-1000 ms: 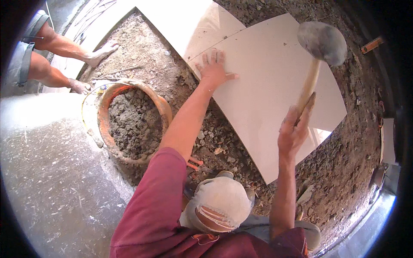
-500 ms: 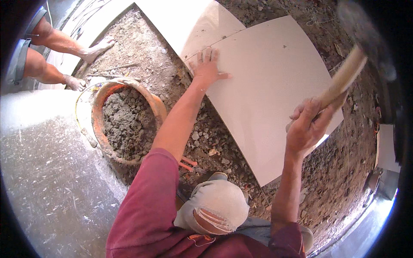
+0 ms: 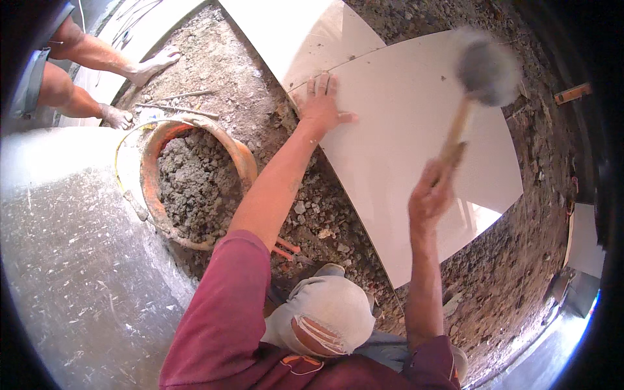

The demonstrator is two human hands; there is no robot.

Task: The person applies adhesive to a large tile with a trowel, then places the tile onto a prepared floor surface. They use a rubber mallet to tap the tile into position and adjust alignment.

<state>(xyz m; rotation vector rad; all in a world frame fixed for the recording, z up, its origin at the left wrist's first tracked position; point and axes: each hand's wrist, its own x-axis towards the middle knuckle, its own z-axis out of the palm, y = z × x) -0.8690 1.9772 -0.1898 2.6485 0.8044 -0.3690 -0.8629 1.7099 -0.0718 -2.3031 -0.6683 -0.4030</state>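
Note:
A large pale floor tile (image 3: 416, 149) lies on rough mortar and dirt, its far left edge meeting another laid tile (image 3: 318, 49). My left hand (image 3: 320, 107) rests flat with fingers spread on the tile's left edge, near that joint. In my right hand (image 3: 430, 195) is the wooden handle of a mallet (image 3: 487, 70), gripped over the tile's right half. The mallet's dark, rounded head is smeared by motion above the far part of the tile. Whether it touches the surface I cannot tell.
Left of my arm stands an orange bucket (image 3: 148, 175) filled with grey crumbly mortar. Orange handles (image 3: 285, 247) poke out near my knee. Another person's bare feet (image 3: 156, 67) are at the far left, close to thin rods (image 3: 179, 110). A level-like bar (image 3: 572, 93) lies far right.
The mallet has swung left and down from the far right, over the tile. My right hand has shifted slightly left; my left hand keeps its place on the tile.

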